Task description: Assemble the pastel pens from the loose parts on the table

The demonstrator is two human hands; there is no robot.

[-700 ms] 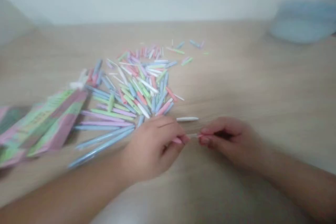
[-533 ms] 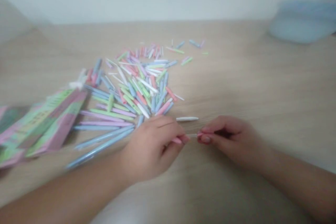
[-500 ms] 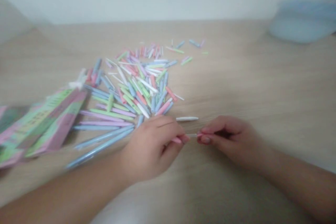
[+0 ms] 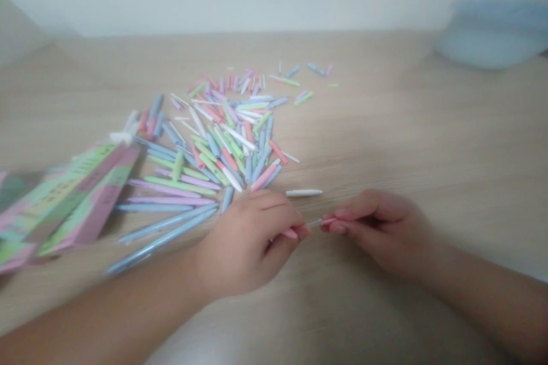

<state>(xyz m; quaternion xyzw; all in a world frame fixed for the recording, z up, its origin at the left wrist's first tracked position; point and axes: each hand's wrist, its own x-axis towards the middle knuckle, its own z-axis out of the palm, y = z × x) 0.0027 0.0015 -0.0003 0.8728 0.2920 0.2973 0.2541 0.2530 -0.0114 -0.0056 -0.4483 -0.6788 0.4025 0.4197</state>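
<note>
Pink plastic shows in the grip of the left hand (image 4: 254,239), whose curled fingers grasp a small pink tube (image 4: 289,233); the right hand (image 4: 381,231) pinches a pink tip (image 4: 329,220) between thumb and forefinger. A thin pale rod (image 4: 315,222) spans the gap between them, well short of the far edge of the desk (image 4: 428,142). Just beyond the left hand lies a white tapered piece (image 4: 304,193). Scattered pastel tubes (image 4: 234,142) spread toward the far edge, with long blue sticks (image 4: 160,240) at their near side. Patterned cartons (image 4: 77,194) lie toward the left edge; a blurred pale-blue object (image 4: 492,34) sits at the far edge, rightward.
</note>
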